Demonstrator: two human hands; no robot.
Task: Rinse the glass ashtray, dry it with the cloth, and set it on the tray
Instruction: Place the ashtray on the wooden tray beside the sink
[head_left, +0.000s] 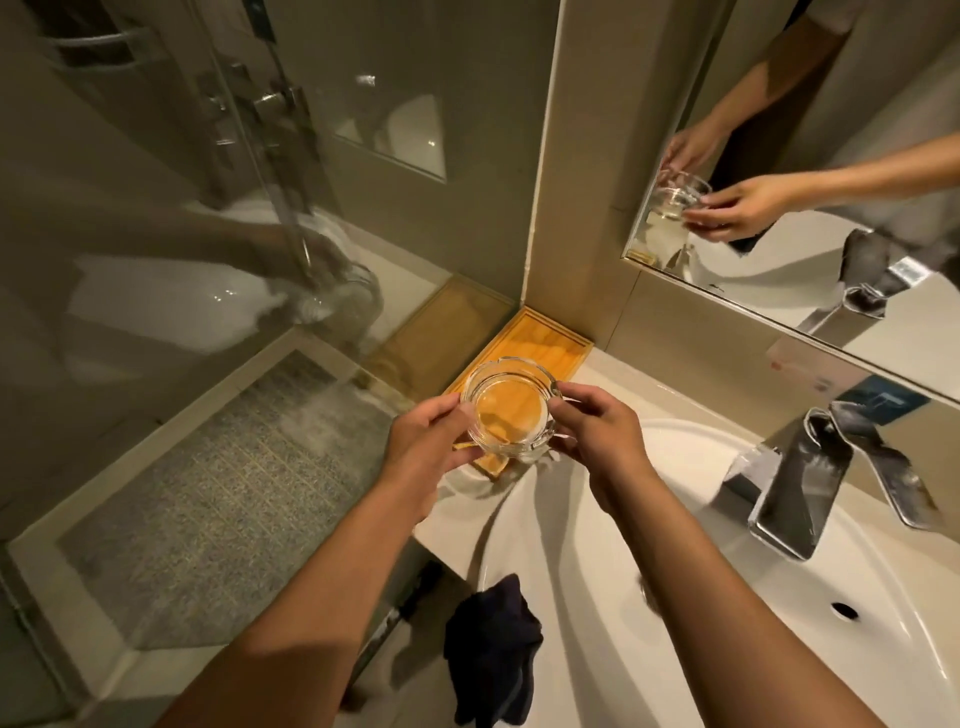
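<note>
A clear round glass ashtray (511, 410) is held between both of my hands over the near end of the wooden tray (545, 340). My left hand (423, 444) grips its left side, my right hand (597, 428) pinches its right rim. Whether the ashtray touches the tray or hangs just above it I cannot tell. The tray sits in the counter's corner against the wall and the glass partition. A dark cloth (493, 654) lies crumpled over the front rim of the white sink (727, 649).
A chrome faucet (810, 483) stands right of the basin. A mirror (831, 171) above it reflects my hands and the ashtray. A glass shower partition (208, 208) bounds the counter's left edge, with the shower floor (218, 499) beyond.
</note>
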